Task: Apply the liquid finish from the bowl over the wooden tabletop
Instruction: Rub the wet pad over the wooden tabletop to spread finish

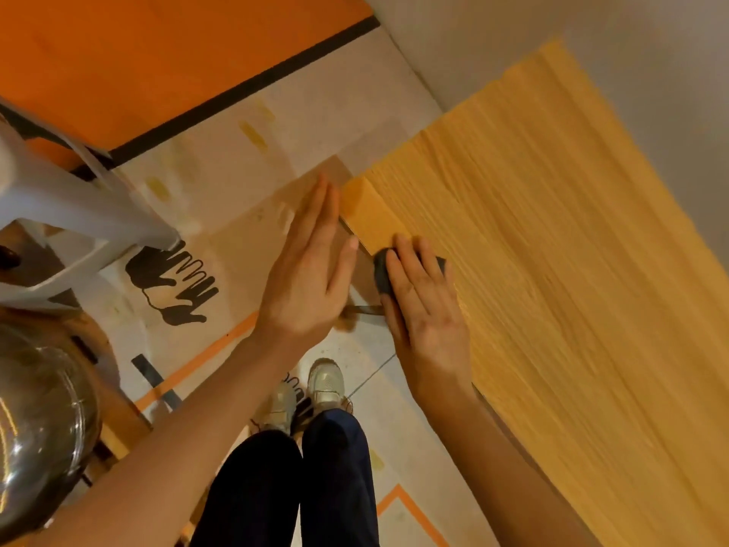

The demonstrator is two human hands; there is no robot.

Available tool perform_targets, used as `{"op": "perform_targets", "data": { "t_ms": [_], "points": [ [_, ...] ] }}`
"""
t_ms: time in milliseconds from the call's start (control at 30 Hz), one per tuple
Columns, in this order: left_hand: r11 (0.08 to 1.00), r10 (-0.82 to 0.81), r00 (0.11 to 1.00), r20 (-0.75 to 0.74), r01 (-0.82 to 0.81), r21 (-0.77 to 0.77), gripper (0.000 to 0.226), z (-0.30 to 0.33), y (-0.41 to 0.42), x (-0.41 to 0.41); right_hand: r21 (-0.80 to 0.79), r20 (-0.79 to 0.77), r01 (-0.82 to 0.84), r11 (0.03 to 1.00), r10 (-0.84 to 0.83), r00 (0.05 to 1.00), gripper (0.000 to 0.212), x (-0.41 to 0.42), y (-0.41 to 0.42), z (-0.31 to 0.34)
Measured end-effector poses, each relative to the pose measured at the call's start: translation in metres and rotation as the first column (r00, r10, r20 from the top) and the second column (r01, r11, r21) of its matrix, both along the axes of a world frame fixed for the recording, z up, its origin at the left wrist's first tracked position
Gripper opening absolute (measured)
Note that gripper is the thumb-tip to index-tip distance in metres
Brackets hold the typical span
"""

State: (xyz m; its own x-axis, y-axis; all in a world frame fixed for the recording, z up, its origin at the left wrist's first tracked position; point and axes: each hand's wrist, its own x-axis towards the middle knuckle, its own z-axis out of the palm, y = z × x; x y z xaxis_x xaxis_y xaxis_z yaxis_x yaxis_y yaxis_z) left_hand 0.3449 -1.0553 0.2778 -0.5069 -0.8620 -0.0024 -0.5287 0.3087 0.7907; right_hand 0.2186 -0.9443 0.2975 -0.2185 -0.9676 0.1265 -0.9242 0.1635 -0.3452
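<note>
1. At the near corner of the wooden tabletop (552,250), the right hand (424,305) presses a dark pad (380,270) flat under straight, slightly spread fingers.
2. Beside the corner edge, the left hand (311,270) hovers flat, fingers pressed together, holding nothing.
3. Advice: wipe along the fine straight grain with even pressure; cover the edge face.
4. The shiny, rounded bowl (39,424) sits at far left, well apart; reload the pad there.
</note>
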Motion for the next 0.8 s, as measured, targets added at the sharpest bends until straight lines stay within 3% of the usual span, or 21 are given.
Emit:
{"op": "perform_targets", "data": {
  "t_ms": [100, 167, 267, 400, 567, 667, 800],
  "points": [
    [0.969, -0.068, 0.998, 0.019, 0.07, -0.236, 0.057, -0.004, 0.011, -0.005, 0.041, -0.015, 0.106, 0.994, -0.105, 0.994, 0.048, -0.015, 0.075, 0.004],
    [0.937, -0.179, 0.984, -0.01, 0.167, -0.306, 0.053, -0.007, 0.02, -0.01, 0.059, 0.018, 0.195, 0.979, -0.196, 0.98, 0.048, -0.015, 0.101, 0.007],
    [0.941, -0.219, 0.975, 0.027, 0.219, -0.258, 0.05, -0.007, 0.033, -0.016, 0.039, 0.163, 0.364, 0.931, -0.365, 0.916, 0.044, -0.006, 0.074, 0.01],
    [0.924, -0.212, 0.967, 0.141, 0.246, -0.293, 0.049, -0.004, 0.032, -0.017, 0.038, 0.342, 0.338, 0.941, -0.33, 0.88, 0.044, 0.002, -0.01, 0.014],
    [0.898, -0.334, 0.925, 0.183, 0.371, -0.236, 0.056, -0.001, 0.03, -0.006, 0.055, 0.252, 0.198, 0.979, -0.205, 0.946, 0.065, -0.006, 0.018, 0.01],
    [0.917, -0.329, 0.922, 0.206, 0.364, -0.164, 0.057, 0.006, 0.032, -0.006, 0.06, 0.183, 0.196, 0.979, -0.204, 0.962, 0.064, -0.014, 0.063, 0.009],
    [0.932, -0.323, 0.893, 0.315, 0.357, -0.057, 0.064, 0.021, 0.033, -0.014, 0.08, 0.22, 0.231, 0.97, -0.243, 0.945, 0.057, -0.016, 0.088, 0.012]
  ]
}}
